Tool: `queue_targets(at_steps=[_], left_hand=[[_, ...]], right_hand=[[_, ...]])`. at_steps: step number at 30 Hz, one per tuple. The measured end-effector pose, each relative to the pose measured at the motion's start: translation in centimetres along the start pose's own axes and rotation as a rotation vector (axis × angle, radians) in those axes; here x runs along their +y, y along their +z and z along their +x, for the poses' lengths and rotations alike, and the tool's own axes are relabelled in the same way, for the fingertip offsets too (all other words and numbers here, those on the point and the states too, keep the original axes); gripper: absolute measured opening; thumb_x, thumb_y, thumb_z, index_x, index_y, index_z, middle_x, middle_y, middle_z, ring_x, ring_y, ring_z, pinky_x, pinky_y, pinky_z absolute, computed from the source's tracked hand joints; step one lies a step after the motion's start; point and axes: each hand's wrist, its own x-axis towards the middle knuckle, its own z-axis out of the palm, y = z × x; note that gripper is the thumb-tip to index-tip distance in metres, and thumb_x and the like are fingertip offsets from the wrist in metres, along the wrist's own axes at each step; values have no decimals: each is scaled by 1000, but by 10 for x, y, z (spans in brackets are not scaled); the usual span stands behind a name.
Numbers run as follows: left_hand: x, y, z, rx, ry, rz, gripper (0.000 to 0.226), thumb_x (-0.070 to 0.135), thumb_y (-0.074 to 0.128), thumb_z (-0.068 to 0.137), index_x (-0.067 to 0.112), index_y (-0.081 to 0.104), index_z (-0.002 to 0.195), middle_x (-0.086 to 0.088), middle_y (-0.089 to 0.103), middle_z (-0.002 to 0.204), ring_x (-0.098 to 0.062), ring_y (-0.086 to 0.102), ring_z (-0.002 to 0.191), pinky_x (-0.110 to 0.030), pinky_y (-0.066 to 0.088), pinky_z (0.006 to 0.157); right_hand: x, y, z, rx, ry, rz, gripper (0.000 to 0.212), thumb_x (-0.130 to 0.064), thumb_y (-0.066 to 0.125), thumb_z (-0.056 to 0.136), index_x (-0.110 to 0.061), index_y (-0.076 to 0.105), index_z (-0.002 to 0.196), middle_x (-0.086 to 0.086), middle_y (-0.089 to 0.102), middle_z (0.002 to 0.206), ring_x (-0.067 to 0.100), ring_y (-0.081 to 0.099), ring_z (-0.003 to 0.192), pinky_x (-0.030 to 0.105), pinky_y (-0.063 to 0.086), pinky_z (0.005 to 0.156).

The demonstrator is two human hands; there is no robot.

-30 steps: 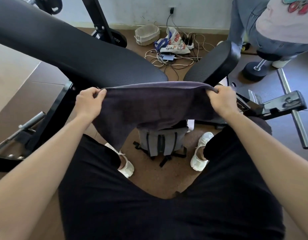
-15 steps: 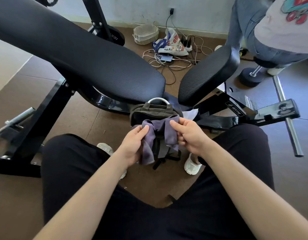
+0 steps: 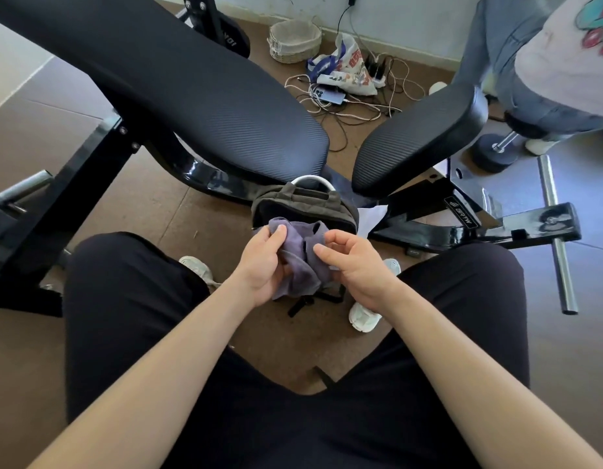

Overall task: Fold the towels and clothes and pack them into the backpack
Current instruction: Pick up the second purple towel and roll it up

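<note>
Two hands work above the backpack (image 3: 303,206) at 12 o'clock: your left hand (image 3: 263,267) grips the bunched towel (image 3: 301,269) for packing; your right hand (image 3: 355,265), at its 3 o'clock, hangs loosely curled, perhaps brushing it.

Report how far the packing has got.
Done: the backpack stands open on the floor; its dark inside hides any contents. In hand: the left hand grips a bunched purple towel over the opening; the right hand is loose beside it. Left: pushing the towel in; no other laundry shows.
</note>
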Motion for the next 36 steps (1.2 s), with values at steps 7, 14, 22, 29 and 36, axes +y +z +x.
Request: queue_targets(at_steps=[7,14,22,29,36], left_hand=[[3,2,-6,-23,-6,-90,31,22,37,112,9,55,133,-13,73,113,-19,78,89,-34,63,71],[1,4,-7,31,2,-104,32,23,38,112,9,52,137,-16,72,117,-21,78,91,-36,63,71],[0,7,-9,48,-3,-130,33,26,38,112,9,51,138,-25,68,125,-30,77,94,-43,63,71],[1,2,-5,121,30,-40,9,16,57,103,13,66,104,-9,76,90,-28,76,83,-36,60,61],[-3,-24,14,506,-54,-17,12,4,70,84,13,62,80,-9,62,85,-22,62,80,-28,52,58]], right_hand=[[0,6,0,-44,36,51,7,-10,63,100,-15,68,98,14,68,99,29,65,94,44,53,83],[1,4,-1,-94,4,-23,13,-6,59,101,7,60,105,22,64,99,33,63,93,40,56,79],[2,5,-3,-100,-73,-162,33,-16,84,83,-15,61,106,17,68,95,22,65,87,40,57,81],[-4,-3,-5,-124,-172,-346,34,4,73,79,-23,65,97,8,62,78,15,56,74,35,50,71],[-13,-25,-10,-204,-162,-408,23,-7,74,89,-30,79,91,8,66,78,16,56,75,33,46,73]])
